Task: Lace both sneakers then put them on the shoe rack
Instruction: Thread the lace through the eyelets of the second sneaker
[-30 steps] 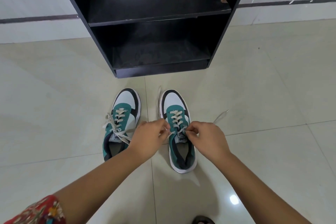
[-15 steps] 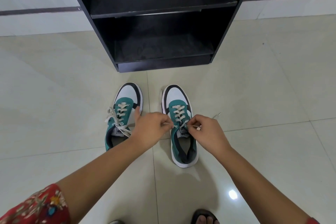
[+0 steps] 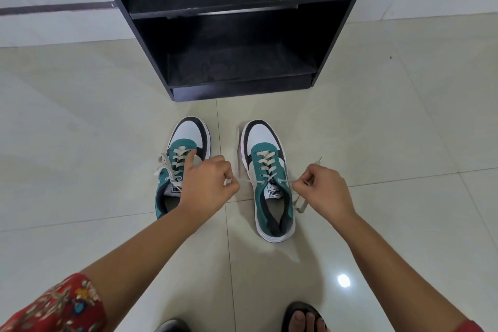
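So, the right sneaker (image 3: 272, 170) tongue label (image 3: 275, 193) reads PUMA upside down; the left sneaker (image 3: 186, 140) one is half hidden behind the left hand (image 3: 207, 186). That hand and the right hand (image 3: 323, 191) each pinch an end of the right sneaker's lace (image 3: 246, 180). Both shoes sit on the floor (image 3: 80, 143) by the shoe rack (image 3: 242, 90), whose top is cut off.
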Available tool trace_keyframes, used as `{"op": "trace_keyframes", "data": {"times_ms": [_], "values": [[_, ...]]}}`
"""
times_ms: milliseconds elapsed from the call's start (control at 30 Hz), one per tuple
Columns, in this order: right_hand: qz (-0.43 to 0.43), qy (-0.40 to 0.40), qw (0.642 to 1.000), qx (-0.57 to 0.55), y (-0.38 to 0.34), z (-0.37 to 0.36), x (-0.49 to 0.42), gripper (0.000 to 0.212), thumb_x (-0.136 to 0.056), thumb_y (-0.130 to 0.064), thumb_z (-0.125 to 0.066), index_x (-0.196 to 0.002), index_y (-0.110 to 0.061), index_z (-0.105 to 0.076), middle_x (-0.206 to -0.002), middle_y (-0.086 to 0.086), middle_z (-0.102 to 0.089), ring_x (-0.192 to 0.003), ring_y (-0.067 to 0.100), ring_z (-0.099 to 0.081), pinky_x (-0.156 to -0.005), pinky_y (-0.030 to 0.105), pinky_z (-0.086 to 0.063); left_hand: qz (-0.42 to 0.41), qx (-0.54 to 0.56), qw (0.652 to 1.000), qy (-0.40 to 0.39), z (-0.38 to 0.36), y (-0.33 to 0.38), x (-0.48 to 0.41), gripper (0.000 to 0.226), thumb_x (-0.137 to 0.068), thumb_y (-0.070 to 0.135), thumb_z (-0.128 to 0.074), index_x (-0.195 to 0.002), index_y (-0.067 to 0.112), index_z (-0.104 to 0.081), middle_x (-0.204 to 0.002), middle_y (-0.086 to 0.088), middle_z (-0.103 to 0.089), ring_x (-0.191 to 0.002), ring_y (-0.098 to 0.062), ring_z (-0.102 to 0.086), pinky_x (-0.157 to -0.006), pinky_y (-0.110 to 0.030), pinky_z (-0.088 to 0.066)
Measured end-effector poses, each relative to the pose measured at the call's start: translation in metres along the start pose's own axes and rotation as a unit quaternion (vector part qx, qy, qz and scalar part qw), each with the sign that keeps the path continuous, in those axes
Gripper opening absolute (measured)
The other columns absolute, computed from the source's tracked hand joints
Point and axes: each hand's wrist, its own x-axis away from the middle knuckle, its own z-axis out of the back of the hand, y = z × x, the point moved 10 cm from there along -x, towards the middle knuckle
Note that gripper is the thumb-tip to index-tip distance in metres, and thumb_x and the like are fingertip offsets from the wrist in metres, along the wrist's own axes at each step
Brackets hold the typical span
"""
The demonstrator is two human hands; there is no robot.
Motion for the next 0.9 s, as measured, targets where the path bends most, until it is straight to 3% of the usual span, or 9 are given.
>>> {"op": "trace_keyframes", "data": {"times_ms": [200, 400, 500, 600, 667, 700, 900], "values": [[0.003, -0.016, 1.000, -0.004, 0.002, -0.005, 0.004, 0.013, -0.074, -0.023, -0.064, -0.070, -0.011, -0.063, -0.067, 0.001, -0.063, -0.062, 0.017, -0.056, -0.052, 0.025, -0.038, 0.055, 0.068, 0.996, 0.002, -0.001, -0.024, 0.000, 0.020, -0.070, 0.020, -0.066, -0.055, 0.018, -0.053, -0.057, 0.011, -0.048, -0.059, -0.005, -0.047, -0.103, -0.050, -0.033], [0.023, -0.004, 1.000, 0.018, -0.002, 0.001, 0.002, 0.009, -0.075, -0.023, -0.062, -0.071, -0.016, -0.060, -0.063, -0.004, -0.060, -0.061, 0.017, -0.055, -0.052, 0.025, -0.038, 0.032, 0.035, 0.999, -0.009, -0.005, -0.022, 0.003, 0.019, -0.074, 0.023, -0.063, -0.059, 0.021, -0.052, -0.060, 0.011, -0.046, -0.062, -0.010, -0.048, -0.106, -0.047, -0.031], [0.055, -0.044, 0.993, 0.094, -0.010, -0.011, 0.004, 0.008, -0.082, -0.026, -0.054, -0.079, -0.020, -0.060, -0.075, -0.005, -0.063, -0.071, 0.020, -0.059, -0.056, 0.028, -0.041, 0.023, 0.000, 0.999, -0.047, -0.012, -0.020, 0.002, 0.014, -0.079, 0.028, -0.057, -0.066, 0.022, -0.057, -0.070, 0.010, -0.053, -0.070, -0.012, -0.052, -0.107, -0.047, -0.028], [0.073, -0.047, 0.986, 0.144, -0.017, -0.015, 0.006, 0.014, -0.087, -0.029, -0.050, -0.088, -0.022, -0.061, -0.085, -0.003, -0.068, -0.077, 0.023, -0.061, -0.063, 0.030, -0.046, 0.011, -0.031, 0.996, -0.086, -0.018, -0.011, -0.001, 0.018, -0.086, 0.038, -0.051, -0.098, 0.030, -0.062, -0.089, 0.013, -0.064, -0.087, -0.011, -0.057, -0.114, -0.052, -0.016], [0.077, -0.046, 0.986, 0.138, -0.021, -0.015, 0.007, 0.018, -0.089, -0.034, -0.050, -0.095, -0.024, -0.064, -0.090, -0.005, -0.069, -0.081, 0.022, -0.063, -0.064, 0.029, -0.046, -0.009, -0.037, 0.992, -0.120, -0.026, 0.000, -0.002, 0.037, -0.088, 0.043, -0.049, -0.124, 0.036, -0.051, -0.106, 0.016, -0.067, -0.106, -0.009, -0.058, -0.117, -0.052, -0.008], [0.078, -0.050, 0.987, 0.133, -0.022, -0.016, 0.008, 0.019, -0.089, -0.035, -0.051, -0.098, -0.025, -0.065, -0.092, -0.005, -0.070, -0.083, 0.022, -0.063, -0.065, 0.029, -0.046, -0.026, -0.029, 0.991, -0.127, -0.030, 0.008, -0.002, 0.040, -0.088, 0.044, -0.048, -0.128, 0.037, -0.048, -0.110, 0.017, -0.067, -0.110, -0.009, -0.058, -0.117, -0.051, -0.007], [0.081, -0.052, 0.990, 0.104, -0.030, -0.015, 0.012, 0.021, -0.090, -0.040, -0.052, -0.089, -0.023, -0.065, -0.088, -0.002, -0.070, -0.081, 0.022, -0.063, -0.066, 0.030, -0.047, -0.074, -0.040, 0.993, -0.083, -0.030, 0.031, -0.001, 0.019, -0.089, 0.041, -0.053, -0.099, 0.030, -0.065, -0.101, 0.012, -0.064, -0.102, -0.010, -0.058, -0.116, -0.043, -0.011]]}}
